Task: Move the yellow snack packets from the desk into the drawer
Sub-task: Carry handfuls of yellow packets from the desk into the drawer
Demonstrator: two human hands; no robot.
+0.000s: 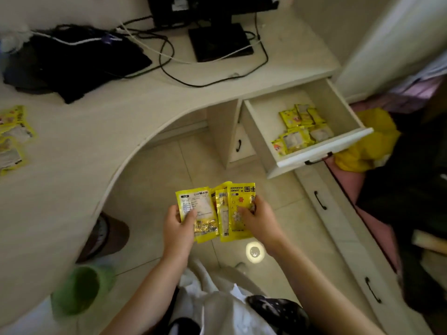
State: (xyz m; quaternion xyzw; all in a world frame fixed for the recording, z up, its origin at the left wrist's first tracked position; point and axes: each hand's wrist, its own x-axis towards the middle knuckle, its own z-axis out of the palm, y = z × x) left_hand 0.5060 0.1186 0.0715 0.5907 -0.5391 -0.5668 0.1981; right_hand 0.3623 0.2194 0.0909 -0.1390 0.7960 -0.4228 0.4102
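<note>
Holding a fan of yellow packets (215, 211) over the tiled floor (150, 184), I have both hands on them: my left hand (177, 228) curls its grip round the left packet, thumb on its printed back, and my right hand (260, 221) grips the right packet, the one marked HAND WARMER, with fingers across its face. A third packet sits between these two, overlapped by them. Up and to the right the drawer (321, 147) stands pulled out, with a heap of the same yellow packets (300, 128) lying inside toward its front. More packets (13, 139) lie on the bench (72, 146) at the far left edge. Farther back on the bench are a dark cloth (79, 61), a monitor base (219, 42) and cables (167, 59).
</note>
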